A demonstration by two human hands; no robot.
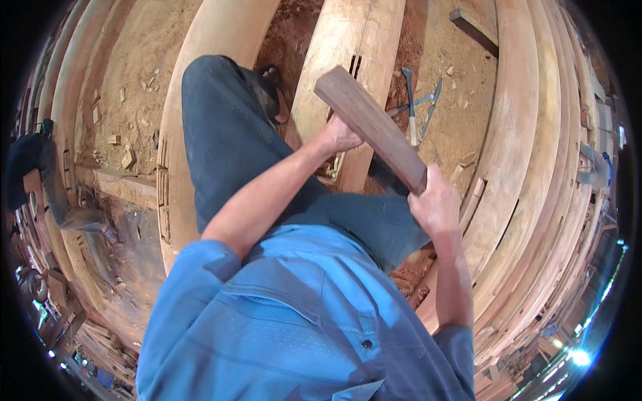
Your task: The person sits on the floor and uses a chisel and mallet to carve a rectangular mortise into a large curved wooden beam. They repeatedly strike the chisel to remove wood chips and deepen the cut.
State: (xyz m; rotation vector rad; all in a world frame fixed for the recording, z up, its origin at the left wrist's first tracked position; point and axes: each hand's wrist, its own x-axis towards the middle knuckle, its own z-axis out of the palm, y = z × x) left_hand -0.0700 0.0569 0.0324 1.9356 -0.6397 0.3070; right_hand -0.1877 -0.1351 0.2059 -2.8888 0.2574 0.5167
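My right hand (433,200) is closed round the near end of a thick, squared brown wooden club (374,120). The club slants up and to the left, with its far end above the pale log that I work over. My left hand (341,135) is closed just beside the club, low over the log (326,73). What its fingers grip is hidden behind the hand and the club. Narrow slots (356,65) are cut into the log's top, just beyond the club's far end.
Right of the log, several hand tools lie on the sawdust, among them a light-handled tool (412,127) and a dark-bladed one (435,103). Long peeled logs (515,120) line the right side. Another person (57,177) is at the far left. A dark wood offcut (473,32) lies at the top right.
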